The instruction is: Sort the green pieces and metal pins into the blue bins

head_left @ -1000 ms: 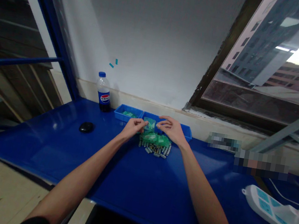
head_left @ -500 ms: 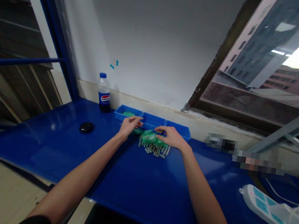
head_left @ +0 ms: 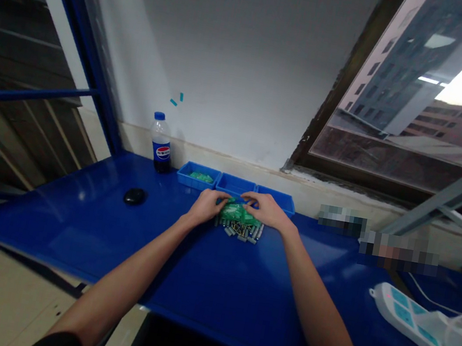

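My left hand (head_left: 206, 207) reaches to the left side of a pile of green plastic pieces (head_left: 232, 211). Its fingers are curved and somewhat apart at the pile's edge; nothing clearly shows in its grasp. From the other side, my right hand (head_left: 267, 211) bends over the same pile, thumb and fingers apart, fingertips on or just above the green pieces. Grey metal cylinders and thin brass-coloured pins (head_left: 242, 233) lie along the pile's near side. Behind my hands stands a row of blue bins: the left bin (head_left: 184, 179) contains green pieces, beside the middle bin (head_left: 236, 180) and right bin (head_left: 288, 207).
A cola bottle (head_left: 161, 146) stands at the back left, against the wall. Nearer lies a black round object (head_left: 135, 196). A white power strip (head_left: 413, 324) with cables rests on the blue table (head_left: 212, 288) at right. Blurred items sit below the window.
My left hand has moved from above the left bin, down and right, to the green pile, uncovering the bin's contents. My right hand has stayed nearly in place.
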